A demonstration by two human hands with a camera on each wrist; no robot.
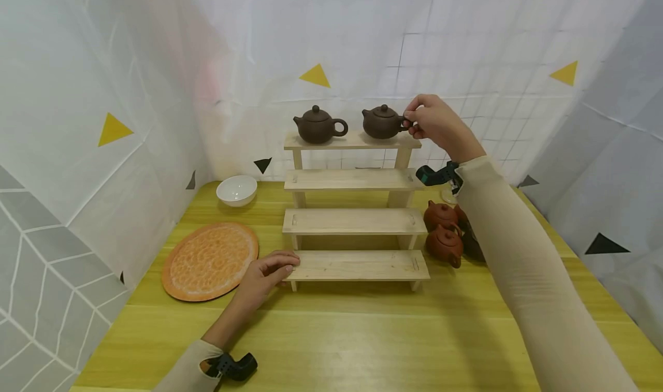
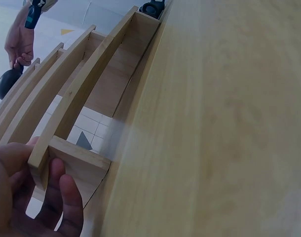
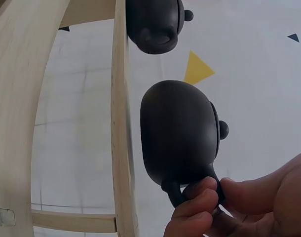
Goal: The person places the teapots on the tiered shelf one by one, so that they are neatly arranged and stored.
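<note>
My right hand pinches the ring handle of a dark brown teapot at the right end of the top step of a wooden stepped shelf. In the right wrist view, a narrow gap shows between this teapot and the board's edge; whether its base touches the board I cannot tell. A matching dark teapot stands on the same step, to the left, spout pointing left. Low at the front, my left hand grips the left end of the lowest board, with fingers curled beneath it.
Right of the shelf, reddish-brown teapots stand close together, with a darker one partly behind my right sleeve. To the left lie a round orange mat and a white bowl. A white sheet hangs behind the wooden table.
</note>
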